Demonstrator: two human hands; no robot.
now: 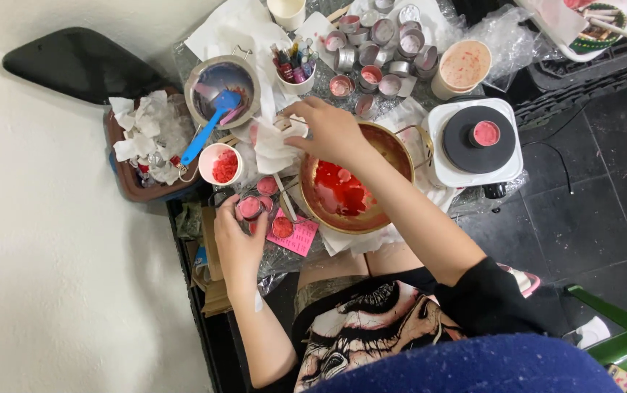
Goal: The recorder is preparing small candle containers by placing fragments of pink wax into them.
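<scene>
My left hand (239, 236) holds a small round tin (249, 207) filled with pink wax, near the table's front edge. My right hand (326, 131) reaches forward over a brass bowl (393, 145) holding red liquid and pinches crumpled white tissue (273, 144) lying to the bowl's left. Two more pink-filled tins (282, 227) rest on a pink paper (300, 239) beside my left hand. A thin stick leans by the bowl.
A metal pot with a blue spatula (215, 120), a white cup of red flakes (221, 164), a cup of small tubes (295, 69), several empty tins (379, 44), a white hotplate (475, 142) bearing a pink tin, and a box of crumpled tissues (146, 138) surround me.
</scene>
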